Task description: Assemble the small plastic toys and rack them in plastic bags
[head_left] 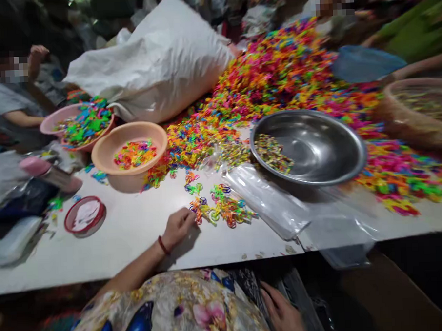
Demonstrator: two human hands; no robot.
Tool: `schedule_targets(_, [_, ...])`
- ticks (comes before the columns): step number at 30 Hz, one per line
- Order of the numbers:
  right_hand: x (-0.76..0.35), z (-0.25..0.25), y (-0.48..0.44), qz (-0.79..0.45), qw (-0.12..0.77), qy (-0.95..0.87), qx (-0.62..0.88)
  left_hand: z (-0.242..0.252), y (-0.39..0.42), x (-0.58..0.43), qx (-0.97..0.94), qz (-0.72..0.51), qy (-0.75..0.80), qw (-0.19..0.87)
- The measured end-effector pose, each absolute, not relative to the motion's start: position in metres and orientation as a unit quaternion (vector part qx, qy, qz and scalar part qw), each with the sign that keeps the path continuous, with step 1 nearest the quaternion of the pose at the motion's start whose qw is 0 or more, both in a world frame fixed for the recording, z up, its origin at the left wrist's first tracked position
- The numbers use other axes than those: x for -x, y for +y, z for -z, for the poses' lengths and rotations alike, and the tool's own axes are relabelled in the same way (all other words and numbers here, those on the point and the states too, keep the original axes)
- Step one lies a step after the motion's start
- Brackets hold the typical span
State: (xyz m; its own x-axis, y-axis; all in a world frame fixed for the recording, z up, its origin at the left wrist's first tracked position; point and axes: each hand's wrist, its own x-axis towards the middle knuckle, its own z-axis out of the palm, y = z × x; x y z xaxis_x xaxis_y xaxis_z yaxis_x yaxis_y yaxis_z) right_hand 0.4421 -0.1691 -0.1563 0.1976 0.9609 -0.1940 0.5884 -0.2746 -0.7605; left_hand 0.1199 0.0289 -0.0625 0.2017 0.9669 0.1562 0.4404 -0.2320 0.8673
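Observation:
My left hand (178, 228), a red bracelet at its wrist, rests on the white table with its fingers curled closed. Its fingertips are at the edge of a small group of colourful plastic pieces (228, 206) with wheel-like rings; what is in the fingers, if anything, is hidden. Below the table edge, beside my lap, is my right hand (282, 311), blurred, its visible fingers stretched out and nothing seen in them. Flat clear plastic bags (268, 200) lie just right of the pieces. Behind those bags stands a wide steel bowl (315, 151) with small multicoloured pieces along its left side.
A large heap of bright plastic pieces (279, 80) spreads behind the bowl, beside a white sack (165, 60). Left are an orange basin (103, 158), a red-rimmed round dish (67, 218) and a pink-topped bottle (55, 175). Other people sit at both sides; one leans near a basin (394, 116).

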Motion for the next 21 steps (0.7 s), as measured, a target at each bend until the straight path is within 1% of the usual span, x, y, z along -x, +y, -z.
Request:
schedule_targets(4, [-0.437, 0.136, -0.176, -0.338, 0.269, -0.585, 0.687, 0.058, 0.083, -0.07, -0.589, -0.423, 0.665, 0.176])
schedule_targets(7, [-0.418, 0.111, -0.169, -0.331, 0.277, -0.61, 0.665, 0.06, 0.119, -0.041, -0.583, -0.359, 0.729, 0.031])
schedule_targets(9, [-0.403, 0.094, -0.159, -0.32, 0.286, -0.63, 0.647, 0.066, 0.135, -0.031, -0.604, -0.287, 0.743, -0.007])
schedule_targets(11, [-0.39, 0.077, -0.146, -0.305, 0.292, -0.658, 0.623, 0.074, 0.144, -0.026, -0.624, -0.237, 0.745, 0.01])
schedule_targets(14, [-0.373, 0.058, -0.124, -0.286, 0.292, -0.702, 0.583, 0.085, 0.146, -0.022, -0.633, -0.256, 0.73, 0.018])
schedule_targets(18, [-0.361, 0.036, -0.087, -0.258, 0.299, -0.75, 0.531, 0.085, 0.136, -0.016, -0.606, -0.36, 0.708, 0.04])
schedule_targets(19, [-0.36, 0.031, -0.074, -0.25, 0.303, -0.76, 0.517, 0.082, 0.132, -0.015, -0.583, -0.399, 0.705, 0.064])
schedule_targets(21, [-0.361, 0.024, -0.041, -0.227, 0.306, -0.781, 0.495, 0.072, 0.123, -0.015, -0.508, -0.503, 0.682, 0.156])
